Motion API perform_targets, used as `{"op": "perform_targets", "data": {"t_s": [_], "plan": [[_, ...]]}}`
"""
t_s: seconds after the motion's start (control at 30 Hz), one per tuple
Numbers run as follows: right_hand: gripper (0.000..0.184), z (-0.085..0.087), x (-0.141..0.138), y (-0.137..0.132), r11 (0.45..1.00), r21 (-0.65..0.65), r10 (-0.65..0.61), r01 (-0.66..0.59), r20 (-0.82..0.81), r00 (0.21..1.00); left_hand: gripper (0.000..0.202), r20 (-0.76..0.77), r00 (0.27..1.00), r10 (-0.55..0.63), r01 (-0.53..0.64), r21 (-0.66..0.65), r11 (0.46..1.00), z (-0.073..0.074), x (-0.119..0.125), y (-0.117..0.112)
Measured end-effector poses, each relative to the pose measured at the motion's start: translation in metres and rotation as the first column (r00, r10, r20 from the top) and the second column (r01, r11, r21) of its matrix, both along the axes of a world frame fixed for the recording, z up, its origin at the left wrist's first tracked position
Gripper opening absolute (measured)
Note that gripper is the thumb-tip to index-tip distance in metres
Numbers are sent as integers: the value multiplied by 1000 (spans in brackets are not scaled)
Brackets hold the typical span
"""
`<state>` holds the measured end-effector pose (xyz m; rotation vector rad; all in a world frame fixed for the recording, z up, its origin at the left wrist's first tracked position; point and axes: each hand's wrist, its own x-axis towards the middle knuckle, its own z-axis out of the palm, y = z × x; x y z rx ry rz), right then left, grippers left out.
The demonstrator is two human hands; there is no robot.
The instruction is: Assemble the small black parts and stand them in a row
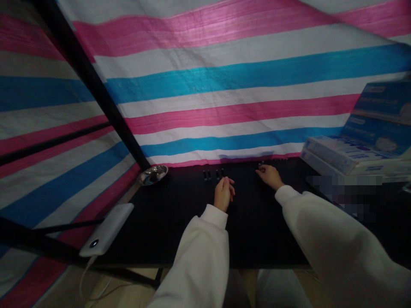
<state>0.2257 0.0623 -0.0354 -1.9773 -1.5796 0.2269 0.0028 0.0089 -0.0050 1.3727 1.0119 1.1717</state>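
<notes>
On the black table (180, 214) small dark pieces with silvery ends (206, 175) stand in pairs, too dim and small to name. My left hand (224, 194) is closed just in front of the second pair (219, 173), thumb against curled fingers; anything inside is hidden. Farther right, my right hand (269, 176) has its fingertips pinched together low over the tabletop. Tiny shiny tips (261, 163) show right behind its fingers, and I cannot tell whether they are gripped. A row of similar tiny bits (280, 160) lies beyond, along the back edge.
A shiny metal dish (153, 175) sits at the back left corner. A white power bank (107, 229) with a cable lies on the left edge. Blue and white boxes (340, 154) are stacked at right. A black frame post (96, 85) and striped sheeting (208, 81) enclose the table.
</notes>
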Motion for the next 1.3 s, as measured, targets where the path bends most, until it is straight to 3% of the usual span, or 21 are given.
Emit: {"op": "perform_targets", "data": {"t_s": [0.43, 1.0, 1.13, 1.3], "plan": [[23, 0, 20, 11, 982, -189, 23, 5, 143, 989, 40, -18, 1000, 7, -6, 33, 999, -4, 0, 2], [23, -11, 26, 18, 988, -149, -37, 41, 27, 999, 39, 0, 1000, 22, -22, 6, 1000, -3, -1, 1], [23, -10, 27, 19, 986, -165, -23, 30, 47, 999, 37, 32, 998, 56, -56, -11, 998, -1, -2, 2], [25, -9, 28, 18, 977, -210, 3, 17, 94, 996, 37, 118, 977, 179, -167, -102, 981, 2, -6, 6]]}}
